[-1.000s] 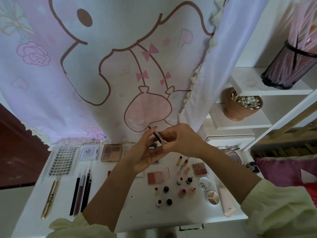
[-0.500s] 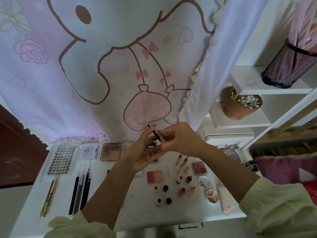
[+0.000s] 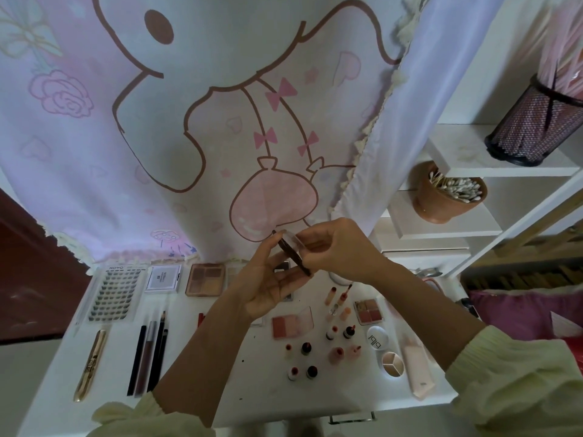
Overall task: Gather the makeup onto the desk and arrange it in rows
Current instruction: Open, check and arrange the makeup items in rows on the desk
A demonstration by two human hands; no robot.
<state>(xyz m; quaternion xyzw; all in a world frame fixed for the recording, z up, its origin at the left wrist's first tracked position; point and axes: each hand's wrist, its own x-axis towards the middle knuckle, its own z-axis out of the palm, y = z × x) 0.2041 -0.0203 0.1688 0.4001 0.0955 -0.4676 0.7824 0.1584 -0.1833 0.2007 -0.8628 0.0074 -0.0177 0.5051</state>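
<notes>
At the far left of the desk [image 3: 268,395] a lash tray [image 3: 118,294] is laid flat. A gold tube [image 3: 90,365] and a set of pencils [image 3: 151,354] are lined up below it, and a white box [image 3: 163,278] and an eyeshadow palette [image 3: 205,279] are set along the back edge. Above the middle of the desk the left hand [image 3: 268,288] is held palm-up with fairly straight fingers, supporting the lower end of a small compact [image 3: 291,252] seen edge-on, the thumb laid against its upper end. From the right the compact is pinched by the curled fingers of the right hand [image 3: 334,247]. Compared with a second ago almost nothing has been shifted: the compact is kept in the air at the same spot, only slightly turned. It is therefore judged to be under inspection or being closed, and not yet placed. Further right, a blush palette [image 3: 291,323], small bottles [image 3: 306,348] in short rows, a quad palette [image 3: 367,310] and a pink tube [image 3: 416,370] are already laid out, so a place among them remains to be found. A cotton-swab pot [image 3: 448,197] is left on the shelf.
</notes>
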